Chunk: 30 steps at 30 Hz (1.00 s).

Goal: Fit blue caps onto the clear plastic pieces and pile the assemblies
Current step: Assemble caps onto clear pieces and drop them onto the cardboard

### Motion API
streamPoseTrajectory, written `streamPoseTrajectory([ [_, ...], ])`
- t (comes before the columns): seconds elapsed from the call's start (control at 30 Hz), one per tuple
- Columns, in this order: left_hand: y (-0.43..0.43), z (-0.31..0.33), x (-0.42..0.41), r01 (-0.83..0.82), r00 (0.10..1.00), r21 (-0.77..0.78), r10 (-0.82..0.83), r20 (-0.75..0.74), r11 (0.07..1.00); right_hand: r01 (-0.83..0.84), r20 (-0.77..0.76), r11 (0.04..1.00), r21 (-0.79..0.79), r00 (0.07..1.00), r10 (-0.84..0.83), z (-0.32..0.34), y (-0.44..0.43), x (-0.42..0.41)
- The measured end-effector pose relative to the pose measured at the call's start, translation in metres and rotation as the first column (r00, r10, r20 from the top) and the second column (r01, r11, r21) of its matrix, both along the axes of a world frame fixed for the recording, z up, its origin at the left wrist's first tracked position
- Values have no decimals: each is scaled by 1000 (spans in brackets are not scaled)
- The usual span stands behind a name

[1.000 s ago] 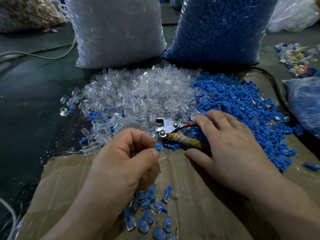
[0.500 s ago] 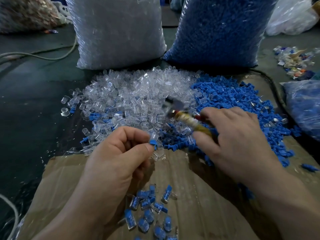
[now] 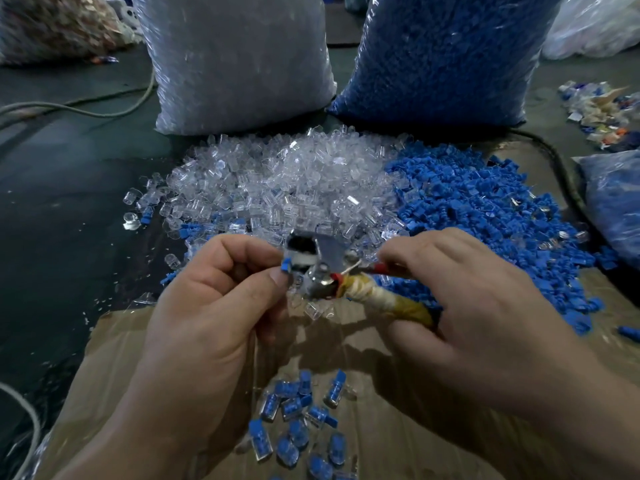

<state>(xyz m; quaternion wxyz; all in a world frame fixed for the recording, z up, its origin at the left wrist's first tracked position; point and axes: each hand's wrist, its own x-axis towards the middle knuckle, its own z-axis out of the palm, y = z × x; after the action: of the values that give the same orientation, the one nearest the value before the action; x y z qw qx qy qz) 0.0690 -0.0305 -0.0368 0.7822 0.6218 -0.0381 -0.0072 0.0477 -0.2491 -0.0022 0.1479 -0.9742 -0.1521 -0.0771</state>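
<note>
My left hand (image 3: 214, 306) pinches a clear piece with a blue cap (image 3: 286, 264) between thumb and forefinger. My right hand (image 3: 460, 299) grips pliers (image 3: 322, 268) by their tape-wrapped handles, and the metal jaws sit around the capped piece. Behind the hands lie a heap of clear plastic pieces (image 3: 277, 188) and a heap of blue caps (image 3: 478, 202). A small pile of assemblies (image 3: 301, 420) rests on the cardboard (image 3: 114, 368) below my hands.
Two big plastic sacks stand at the back, one of clear pieces (image 3: 239, 60), one of blue caps (image 3: 443, 57). Another blue-filled bag (image 3: 616, 199) lies at the right edge. A cable (image 3: 79, 110) crosses the dark floor at left. Scrap bits (image 3: 602, 112) lie far right.
My right hand lifted the pliers off the pile and brought them left to the piece in my left hand. The jaws now close around that piece.
</note>
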Motion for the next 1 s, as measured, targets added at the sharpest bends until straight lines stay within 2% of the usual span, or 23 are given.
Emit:
streamPoseTrajectory([
  [0.13, 0, 0, -1, 19, 999, -25, -19, 32, 999, -3, -10, 1000, 15, 1000, 3, -1, 1, 0],
  [0.47, 3, 3, -3, 5, 996, -20, -4, 90, 1000, -2, 87, 1000, 6, 996, 2, 0, 0, 0],
  [1.0, 0, 9, -7, -39, 991, 60, 31, 129, 997, -31, 80, 999, 41, 996, 28, -1, 0, -1],
])
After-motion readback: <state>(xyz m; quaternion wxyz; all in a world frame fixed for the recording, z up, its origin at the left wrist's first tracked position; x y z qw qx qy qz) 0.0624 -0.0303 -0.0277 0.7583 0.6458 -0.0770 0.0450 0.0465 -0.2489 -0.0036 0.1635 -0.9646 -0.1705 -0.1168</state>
